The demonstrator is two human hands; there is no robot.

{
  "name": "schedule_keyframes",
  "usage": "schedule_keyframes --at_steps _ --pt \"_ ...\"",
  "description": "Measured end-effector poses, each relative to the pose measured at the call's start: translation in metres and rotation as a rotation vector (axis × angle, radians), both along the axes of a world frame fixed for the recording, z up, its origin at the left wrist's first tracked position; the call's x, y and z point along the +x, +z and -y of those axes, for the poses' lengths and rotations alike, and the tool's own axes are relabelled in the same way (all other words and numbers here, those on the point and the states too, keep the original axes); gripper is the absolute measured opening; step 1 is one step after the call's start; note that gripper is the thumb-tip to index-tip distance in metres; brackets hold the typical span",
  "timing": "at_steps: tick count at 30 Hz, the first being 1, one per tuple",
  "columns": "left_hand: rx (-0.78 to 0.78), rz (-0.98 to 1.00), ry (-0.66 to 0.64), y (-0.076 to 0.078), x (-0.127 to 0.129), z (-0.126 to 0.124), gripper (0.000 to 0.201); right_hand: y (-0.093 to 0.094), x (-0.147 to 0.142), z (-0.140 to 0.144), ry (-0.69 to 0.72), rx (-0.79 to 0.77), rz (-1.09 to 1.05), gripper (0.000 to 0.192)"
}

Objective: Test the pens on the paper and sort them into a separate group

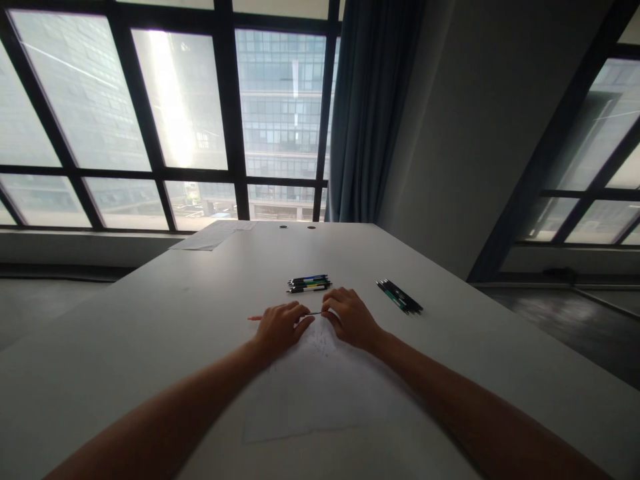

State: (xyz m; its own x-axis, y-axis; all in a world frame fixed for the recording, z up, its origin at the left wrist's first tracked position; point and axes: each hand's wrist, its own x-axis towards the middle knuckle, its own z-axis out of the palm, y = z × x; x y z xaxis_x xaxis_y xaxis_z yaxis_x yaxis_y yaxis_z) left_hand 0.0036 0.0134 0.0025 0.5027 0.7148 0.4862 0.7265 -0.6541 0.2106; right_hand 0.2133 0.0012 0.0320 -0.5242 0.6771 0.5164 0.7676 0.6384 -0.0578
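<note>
Tabletop, white and smooth point(125, 373), is bearing a thin white paper sheet point(305, 400). At the sheet's far end, the left hand point(281, 327) and right hand point(353, 318) are facing each other, fingers curling nearly closed, each seemingly pinching a slim dark rod point(315, 313). The rod is spanning that end left to right, neither hand being nearer. Left of that end, a thin red-orange piece point(255, 319) is poking out; whether it is joining the rod, I cannot tell.
</note>
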Motion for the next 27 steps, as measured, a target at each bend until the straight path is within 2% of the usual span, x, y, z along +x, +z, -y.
schedule_keyframes --at_steps 5,8,15,21,24,27 --pt "0.012 0.037 0.138 -0.002 0.0 -0.003 0.038 0.034 0.023 -0.006 -0.338 -0.058 0.051 0.007" --pt "0.013 0.005 0.107 -0.004 -0.001 -0.007 0.047 0.033 0.024 -0.008 -0.448 -0.067 0.076 0.01" --pt "0.033 -0.03 -0.02 -0.005 -0.003 -0.008 0.056 0.003 0.007 -0.004 -0.47 -0.154 0.158 0.011" --pt "-0.003 -0.015 -0.065 -0.003 -0.002 -0.008 0.061 0.009 0.018 -0.008 -0.424 -0.152 0.106 0.012" --pt "-0.03 0.014 -0.096 -0.003 -0.002 -0.01 0.063 0.011 0.029 -0.016 -0.456 -0.111 0.057 0.014" --pt "-0.042 0.047 -0.149 -0.003 -0.003 -0.011 0.055 0.009 0.04 -0.023 -0.494 -0.099 0.051 0.014"
